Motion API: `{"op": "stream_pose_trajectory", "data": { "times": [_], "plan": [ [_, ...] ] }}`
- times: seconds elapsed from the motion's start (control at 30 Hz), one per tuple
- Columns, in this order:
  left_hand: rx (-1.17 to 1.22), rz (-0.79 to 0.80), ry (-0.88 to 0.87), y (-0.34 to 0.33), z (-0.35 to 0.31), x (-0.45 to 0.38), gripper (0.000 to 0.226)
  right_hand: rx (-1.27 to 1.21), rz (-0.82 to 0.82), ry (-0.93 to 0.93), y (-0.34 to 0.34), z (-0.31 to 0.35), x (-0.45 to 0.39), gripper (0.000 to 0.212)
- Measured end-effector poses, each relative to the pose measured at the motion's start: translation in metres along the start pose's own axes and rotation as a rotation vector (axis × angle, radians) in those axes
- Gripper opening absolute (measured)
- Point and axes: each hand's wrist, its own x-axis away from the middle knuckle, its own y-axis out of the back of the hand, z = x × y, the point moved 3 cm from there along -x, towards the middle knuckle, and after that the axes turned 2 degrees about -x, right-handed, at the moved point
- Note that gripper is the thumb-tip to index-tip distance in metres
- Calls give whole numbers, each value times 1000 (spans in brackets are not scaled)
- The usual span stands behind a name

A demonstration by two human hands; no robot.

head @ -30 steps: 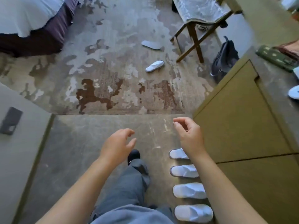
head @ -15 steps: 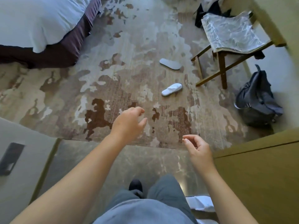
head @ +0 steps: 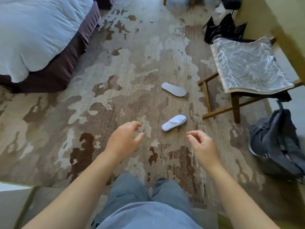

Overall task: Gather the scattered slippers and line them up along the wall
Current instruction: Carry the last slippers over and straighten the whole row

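Head view: both my hands are empty, fingers loosely curled. Left hand (head: 124,140) and right hand (head: 201,147) hover over the carpet (head: 49,129). Near slipper (head: 173,122), upright, lies just beyond and between them, untouched. Far slipper (head: 173,89), sole up, lies farther out, near the chair (head: 247,66).

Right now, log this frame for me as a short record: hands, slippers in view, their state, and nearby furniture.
left hand: empty, fingers loosely curled, above the carpet
right hand: empty, fingers loosely curled
near slipper: white, upright, on the carpet just beyond both hands
far slipper: sole up, further out, beside the folding stand
folding stand: right side, patterned top
backpack: on the floor, right
bed: upper left
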Motion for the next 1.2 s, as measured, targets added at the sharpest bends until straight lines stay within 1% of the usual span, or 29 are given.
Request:
{"op": "stream_pose_trajectory", "data": {
  "times": [0.1,0.2,0.27,0.33,0.43,0.57,0.67,0.8,0.93,1.1,1.2],
  "plan": [
    [34,-7,81,6,15,-46,33,9,68,14,-10,29,-76,12],
    [30,47,145,4,36,-99,32,-19,74,9,-29,47,-151,13],
    [13,76,143,7,48,-145,30,-23,67,-9,-43,53,-194,15],
    [-15,110,109,15,57,-210,32,-28,30,-47,-58,54,-241,18],
    [-74,191,21,33,54,-318,35,-42,-37,-162,-78,51,-300,12],
    [-179,294,-157,45,19,-444,36,-98,-171,-327,-89,47,-351,10],
    [-242,361,-261,37,-10,-517,37,-140,-273,-429,-90,41,-379,11],
    [-284,462,-346,5,-31,-592,36,-169,-360,-531,-86,20,-427,11],
    [-333,527,-380,-44,-37,-667,36,-222,-420,-621,-82,-14,-495,12],
    [-320,618,-335,-131,-28,-758,36,-192,-496,-686,-84,-81,-587,14],
    [-327,657,-359,-196,-10,-813,37,-185,-508,-729,-103,-137,-639,13]
  ]
}}
